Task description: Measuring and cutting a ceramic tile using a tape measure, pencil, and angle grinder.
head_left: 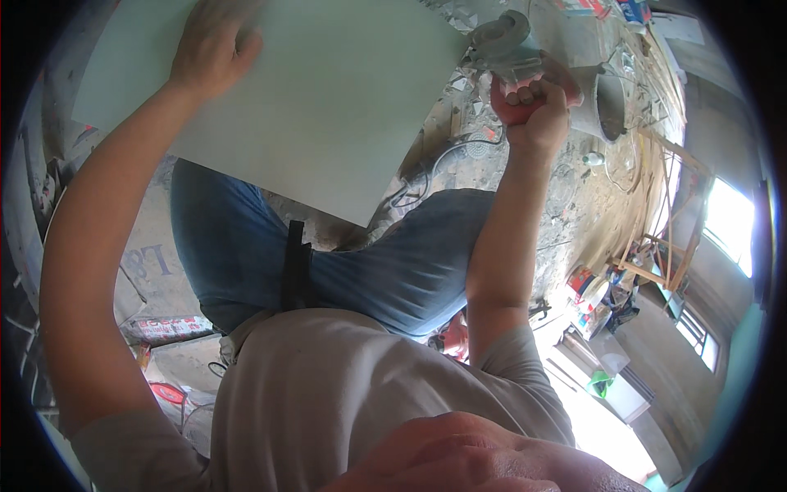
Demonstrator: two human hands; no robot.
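Observation:
A large pale square tile [328, 90] lies flat in front of my knees. My left hand [215, 45] rests palm down on its far left part, fingers spread. My right hand [537, 107] grips the red handle of a grey angle grinder [504, 41], which sits at the tile's right edge. The grinder's disc is hidden behind its guard. My blue trousers [393, 262] and grey shirt [328, 394] fill the lower middle.
A grey bucket [602, 107] stands right of the grinder. A dark power cord [443, 160] loops over the rubble-strewn floor. Printed sacks [164, 328] lie at lower left. Wooden slats [656, 262] and bright window openings [725, 221] are at the right.

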